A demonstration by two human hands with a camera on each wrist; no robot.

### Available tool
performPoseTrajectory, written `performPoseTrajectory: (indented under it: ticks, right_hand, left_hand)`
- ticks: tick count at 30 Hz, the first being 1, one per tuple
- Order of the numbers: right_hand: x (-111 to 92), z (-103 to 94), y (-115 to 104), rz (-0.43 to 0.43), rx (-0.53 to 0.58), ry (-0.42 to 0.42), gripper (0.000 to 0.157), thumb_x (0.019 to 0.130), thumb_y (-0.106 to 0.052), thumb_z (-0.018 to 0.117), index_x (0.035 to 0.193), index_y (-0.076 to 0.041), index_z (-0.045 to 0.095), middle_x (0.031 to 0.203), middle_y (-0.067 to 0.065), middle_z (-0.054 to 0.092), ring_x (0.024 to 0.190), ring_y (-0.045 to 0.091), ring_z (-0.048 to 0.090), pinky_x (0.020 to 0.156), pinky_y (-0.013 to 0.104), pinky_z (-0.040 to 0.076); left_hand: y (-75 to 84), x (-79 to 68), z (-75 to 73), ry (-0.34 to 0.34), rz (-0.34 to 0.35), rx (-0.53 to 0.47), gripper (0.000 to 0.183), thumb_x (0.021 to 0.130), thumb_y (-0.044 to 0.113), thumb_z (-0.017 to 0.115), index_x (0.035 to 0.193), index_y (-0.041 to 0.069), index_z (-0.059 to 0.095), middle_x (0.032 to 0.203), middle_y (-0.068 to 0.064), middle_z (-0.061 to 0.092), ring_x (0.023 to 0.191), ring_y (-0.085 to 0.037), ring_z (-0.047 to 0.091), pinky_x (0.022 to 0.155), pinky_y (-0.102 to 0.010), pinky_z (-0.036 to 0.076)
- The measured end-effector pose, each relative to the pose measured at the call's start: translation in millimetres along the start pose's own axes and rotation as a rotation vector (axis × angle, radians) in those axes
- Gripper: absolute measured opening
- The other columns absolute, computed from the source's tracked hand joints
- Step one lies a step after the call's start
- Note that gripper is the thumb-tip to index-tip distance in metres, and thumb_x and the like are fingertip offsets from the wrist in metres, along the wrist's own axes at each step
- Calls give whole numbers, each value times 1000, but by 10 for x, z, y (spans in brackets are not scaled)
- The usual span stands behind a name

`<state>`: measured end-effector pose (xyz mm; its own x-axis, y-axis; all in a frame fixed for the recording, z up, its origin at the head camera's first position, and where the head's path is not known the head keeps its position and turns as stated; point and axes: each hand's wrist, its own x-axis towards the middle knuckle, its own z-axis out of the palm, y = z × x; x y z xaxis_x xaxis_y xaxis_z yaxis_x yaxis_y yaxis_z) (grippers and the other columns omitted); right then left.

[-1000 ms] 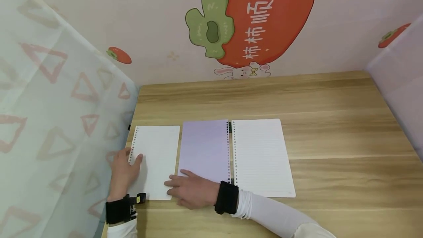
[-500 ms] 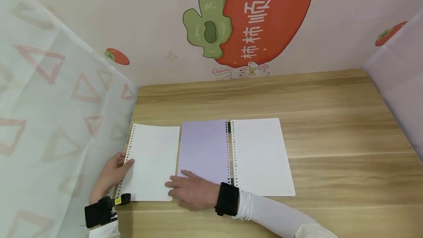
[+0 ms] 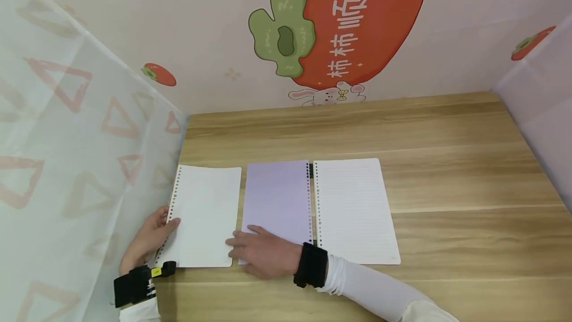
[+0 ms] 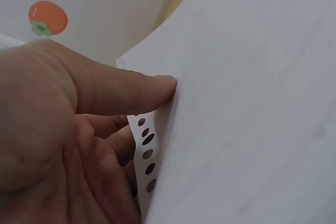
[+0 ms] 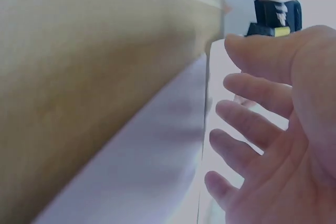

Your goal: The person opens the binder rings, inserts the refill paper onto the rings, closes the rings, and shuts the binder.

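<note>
A white sheet of loose-leaf paper [image 3: 205, 212], punched with holes down its left side, lies at the table's left. My left hand [image 3: 149, 237] pinches that holed edge between thumb and fingers; in the left wrist view the paper [image 4: 247, 98] bends up by the thumb [image 4: 131, 90]. Fingers extended, my right hand [image 3: 268, 252] reaches over the lower part of a purple sheet [image 3: 277, 198], its fingertips at the white sheet's lower right edge. Beside the purple sheet lies a ruled white page [image 3: 355, 212], with holes along its left side.
Dark binder pieces [image 3: 311, 170] show between the purple sheet and the ruled page. The wooden table [image 3: 456, 188] extends to the right. A patterned curtain [image 3: 89, 163] hangs close by my left hand, and a printed backdrop [image 3: 214, 39] stands behind the table.
My left hand has shifted left and slightly down, and the white sheet's holed edge has moved left with it. The right hand stays nearly in place.
</note>
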<state>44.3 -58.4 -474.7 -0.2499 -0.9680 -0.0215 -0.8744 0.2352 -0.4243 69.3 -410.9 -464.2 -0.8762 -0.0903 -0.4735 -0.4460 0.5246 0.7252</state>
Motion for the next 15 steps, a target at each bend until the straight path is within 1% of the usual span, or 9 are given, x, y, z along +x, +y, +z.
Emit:
performPoseTrajectory:
  ticks: [3, 7, 11, 13, 15]
  right_hand:
    - [-65, -29, 96, 33, 97, 55, 46, 105, -33, 56, 149, -17, 57, 162, 1, 44, 153, 16, 33, 125, 44, 25]
    - [-182, -95, 222, 89, 268, 137, 49, 107, -30, 53, 150, -9, 54, 163, 8, 42, 154, 20, 33, 124, 42, 27]
    - [-276, -149, 322, 190, 442, 213, 50, 107, -31, 53, 152, -8, 52, 164, 8, 40, 152, 21, 35, 121, 38, 32]
    - [-303, -160, 369, 245, 510, 258, 52, 106, -32, 54, 153, -9, 50, 163, 7, 41, 151, 20, 37, 120, 36, 34]
    - [-322, -161, 413, 291, 554, 301, 55, 106, -33, 55, 155, -10, 46, 161, 7, 43, 149, 19, 40, 119, 36, 36]
  left_hand:
    - [18, 17, 6, 8, 24, -12, 61, 107, 28, 54, 151, -9, 34, 126, -29, 66, 90, -16, 70, 72, -33, 58]
    - [40, 58, 35, 17, 32, -28, 59, 106, 30, 55, 149, -7, 38, 122, -28, 68, 87, -16, 71, 70, -35, 59]
    - [85, 96, 85, 40, 5, 1, 63, 105, 34, 56, 151, -4, 38, 122, -27, 67, 88, -19, 70, 71, -35, 59]
    - [118, 120, 120, 41, -8, 5, 64, 105, 37, 56, 153, -3, 38, 124, -28, 67, 90, -21, 70, 71, -36, 59]
    - [157, 149, 163, 36, -12, 7, 64, 105, 37, 56, 153, -2, 37, 125, -28, 66, 91, -23, 70, 71, -36, 59]
